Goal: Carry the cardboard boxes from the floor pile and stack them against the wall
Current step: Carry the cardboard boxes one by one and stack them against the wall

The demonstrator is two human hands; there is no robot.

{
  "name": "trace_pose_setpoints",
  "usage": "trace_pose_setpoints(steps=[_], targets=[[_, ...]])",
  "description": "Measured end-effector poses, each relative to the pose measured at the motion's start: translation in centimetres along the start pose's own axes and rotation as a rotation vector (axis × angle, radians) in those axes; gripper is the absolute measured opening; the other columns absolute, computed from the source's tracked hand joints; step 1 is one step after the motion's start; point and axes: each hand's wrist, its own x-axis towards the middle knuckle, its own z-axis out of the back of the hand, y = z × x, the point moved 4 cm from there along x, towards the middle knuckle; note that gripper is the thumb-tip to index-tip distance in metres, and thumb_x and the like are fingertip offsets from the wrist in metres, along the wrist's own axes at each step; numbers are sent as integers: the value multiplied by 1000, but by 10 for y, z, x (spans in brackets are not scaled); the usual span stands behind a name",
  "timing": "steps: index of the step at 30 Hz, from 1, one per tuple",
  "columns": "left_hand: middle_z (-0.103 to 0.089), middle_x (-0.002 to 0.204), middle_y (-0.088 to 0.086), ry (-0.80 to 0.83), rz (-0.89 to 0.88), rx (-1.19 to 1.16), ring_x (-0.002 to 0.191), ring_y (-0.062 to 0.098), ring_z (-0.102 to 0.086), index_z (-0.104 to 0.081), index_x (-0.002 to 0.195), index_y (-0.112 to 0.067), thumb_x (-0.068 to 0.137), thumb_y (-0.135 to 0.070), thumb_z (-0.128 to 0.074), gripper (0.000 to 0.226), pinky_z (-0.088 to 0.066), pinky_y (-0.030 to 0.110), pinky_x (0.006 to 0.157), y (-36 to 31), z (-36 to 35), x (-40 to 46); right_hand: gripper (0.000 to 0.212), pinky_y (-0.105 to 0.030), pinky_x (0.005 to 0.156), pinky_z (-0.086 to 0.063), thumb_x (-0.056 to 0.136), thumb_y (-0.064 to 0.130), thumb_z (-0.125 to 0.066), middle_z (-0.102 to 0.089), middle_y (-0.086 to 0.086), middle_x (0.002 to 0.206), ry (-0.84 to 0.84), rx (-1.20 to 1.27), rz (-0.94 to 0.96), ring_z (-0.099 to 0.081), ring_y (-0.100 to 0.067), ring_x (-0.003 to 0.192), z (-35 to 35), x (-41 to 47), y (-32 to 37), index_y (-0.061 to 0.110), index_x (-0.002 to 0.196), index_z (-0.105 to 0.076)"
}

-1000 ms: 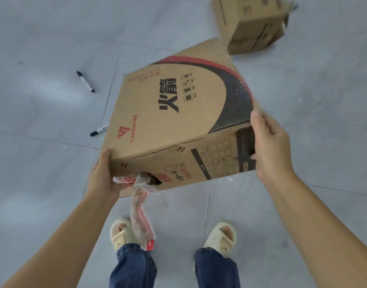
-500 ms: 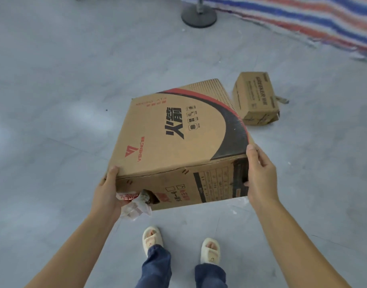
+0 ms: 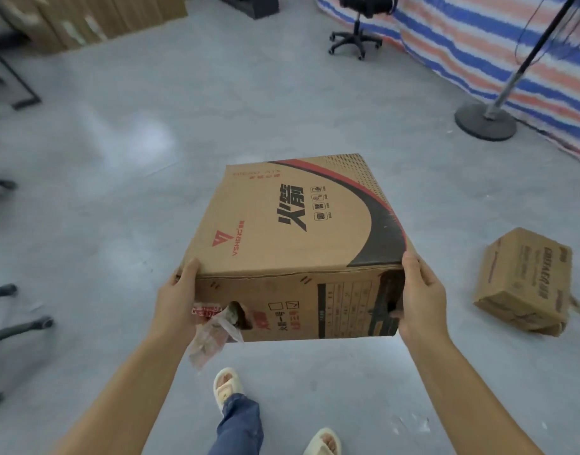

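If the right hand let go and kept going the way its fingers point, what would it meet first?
The right hand points forward along the carried box. Beyond it, only bare floor shows; the fan stand sits off to the right. Depth is uncertain.

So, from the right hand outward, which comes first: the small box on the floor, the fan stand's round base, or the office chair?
From the right hand:
1. Small box, on the floor to its right.
2. Round base of the stand, farther off, right.
3. Office chair, farthest, by the striped tarp.

Both arms extended forward; left hand (image 3: 177,303) and right hand (image 3: 419,300) grip opposite box (image 3: 295,231) sides.
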Motion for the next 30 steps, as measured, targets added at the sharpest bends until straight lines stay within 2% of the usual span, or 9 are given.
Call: trace_pose_setpoints(steps=[5,8,11,14,18,21,25,28,30], targets=[[-52,90,-12,-158,-2,-101,77,11,-53,-55,94,-32,93,-41,-53,9,-46,34,56,-9,78,16,24,-38,67,-56,93,53,-49,-70,17,73,195,-40,-11,-67,-12,84,-84,-13,3,47,78,-68],[-55,91,-6,-223,6,-144,79,17,-57,-55,104,-26,93,-41,-53,19,-50,37,60,-14,126,34,24,-35,62,-54,92,54,-51,-72,15,76,275,-56,-21,-69,-8,77,-141,-22,-2,41,83,-70],[-56,90,-3,-278,13,-166,80,19,-57,-55,106,-22,93,-40,-54,22,-50,39,62,-25,175,62,25,-40,68,-56,92,56,-50,-72,13,78,336,-88,-32,-67,-13,87,-207,-35,-9,38,88,-68],[-56,91,-3,-297,36,-166,83,20,-56,-55,110,-19,93,-40,-53,27,-51,47,75,-46,219,99,27,-46,73,-55,91,57,-49,-72,9,78,356,-112,-34,-65,-16,90,-276,-48,-12,39,80,-67],[-55,92,-4,-321,50,-177,85,19,-55,-55,110,-19,95,-41,-49,27,-48,56,89,-76,277,147,27,-44,72,-54,90,57,-50,-69,11,77,385,-130,-19,-63,-14,88,-368,-66,-9,45,71,-66],[-55,89,-3,-331,57,-209,81,16,-54,-55,107,-17,97,-38,-47,24,-48,50,86,-98,309,179,25,-45,75,-55,90,58,-51,-70,12,83,406,-142,1,-63,-13,90,-429,-74,-4,43,77,-67],[-56,87,-1,-345,74,-239,79,17,-54,-57,93,-20,96,-35,-49,18,-51,40,72,-119,336,222,24,-43,73,-56,89,57,-53,-70,18,79,426,-177,18,-63,-11,90,-490,-72,1,41,80,-68],[-58,91,0,-337,108,-226,88,24,-58,-58,104,-17,94,-39,-50,26,-51,51,85,-131,343,259,24,-43,71,-55,89,56,-54,-70,15,79,430,-193,21,-63,-12,89,-528,-58,8,39,81,-68],[-58,90,-1,-334,120,-229,86,23,-58,-60,98,-19,94,-40,-51,23,-51,51,85,-140,343,285,25,-42,71,-55,90,56,-52,-69,11,80,430,-206,30,-62,-13,88,-554,-45,14,37,82,-66]])
